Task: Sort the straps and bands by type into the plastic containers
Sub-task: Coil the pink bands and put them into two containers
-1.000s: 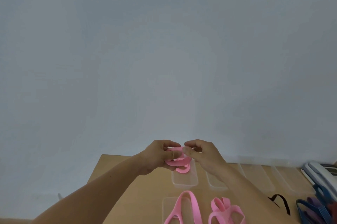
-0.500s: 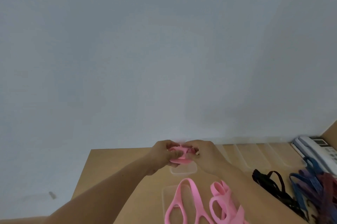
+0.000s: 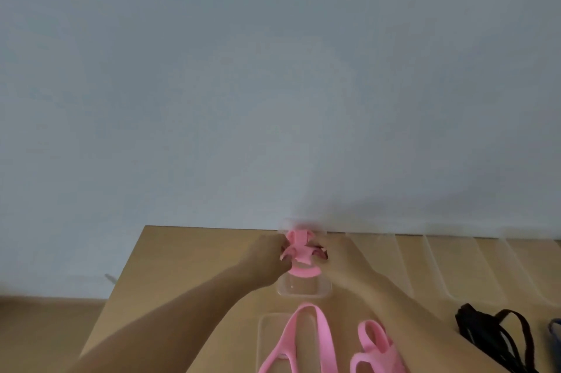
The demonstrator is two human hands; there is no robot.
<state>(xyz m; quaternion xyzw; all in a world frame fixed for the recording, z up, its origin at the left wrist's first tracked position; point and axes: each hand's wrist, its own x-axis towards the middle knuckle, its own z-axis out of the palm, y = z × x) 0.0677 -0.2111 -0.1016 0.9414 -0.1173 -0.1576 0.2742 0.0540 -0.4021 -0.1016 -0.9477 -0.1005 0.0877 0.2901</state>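
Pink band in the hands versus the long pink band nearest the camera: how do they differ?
The held band is bunched; the long band lies in an open loop. The left hand and right hand grip the held band over a clear container; the long band lies untouched. Both are pink.

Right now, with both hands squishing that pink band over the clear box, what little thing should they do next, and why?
Probably push the pink band down into the clear container and let go. The left hand and the right hand both pinch it right above that container, its lower loop dips inside, and more pink bands wait nearer on the table.
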